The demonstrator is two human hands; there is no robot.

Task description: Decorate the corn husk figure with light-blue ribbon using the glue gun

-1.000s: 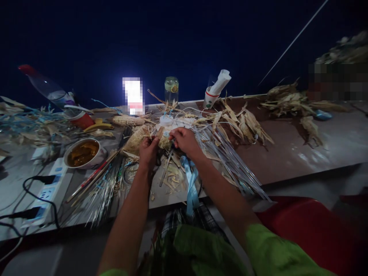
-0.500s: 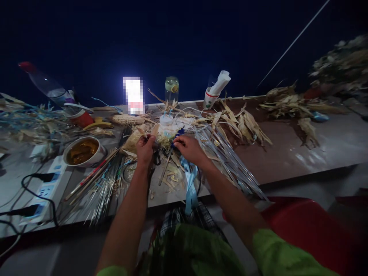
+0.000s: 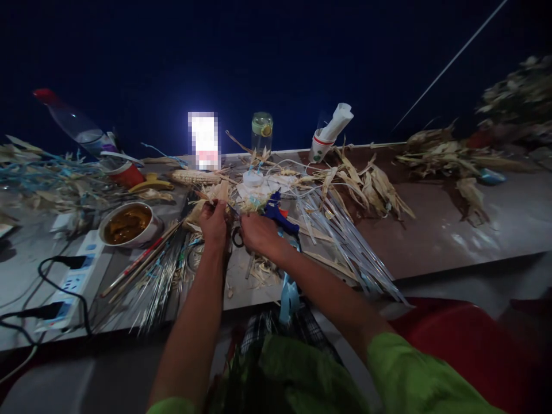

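Note:
My left hand (image 3: 213, 224) is closed, pinching a pale strip of dried corn husk (image 3: 222, 191) that sticks up above its fingers. Close beside it, my right hand (image 3: 257, 231) has its fingers curled together; what they hold, if anything, is hidden. A black loop like a scissors handle (image 3: 237, 236) shows between the hands, at the right fingertips. The blue glue gun (image 3: 279, 214) lies on the table just beyond my right hand, apart from its fingers. A light blue ribbon (image 3: 288, 296) hangs over the table's front edge below my right forearm.
Clear plastic sticks (image 3: 349, 241) and corn husks (image 3: 373, 190) lie to the right. On the left are a bowl of brown liquid (image 3: 157, 227), thin wires (image 3: 157, 293) and a power strip (image 3: 80, 282) with black cords. A corn cob (image 3: 194, 177) and a jar (image 3: 261, 135) stand behind.
My right hand has let go of the glue gun and moved left, close to my left hand. The gun now lies exposed on the table. The husk strip in my left hand has shifted slightly left.

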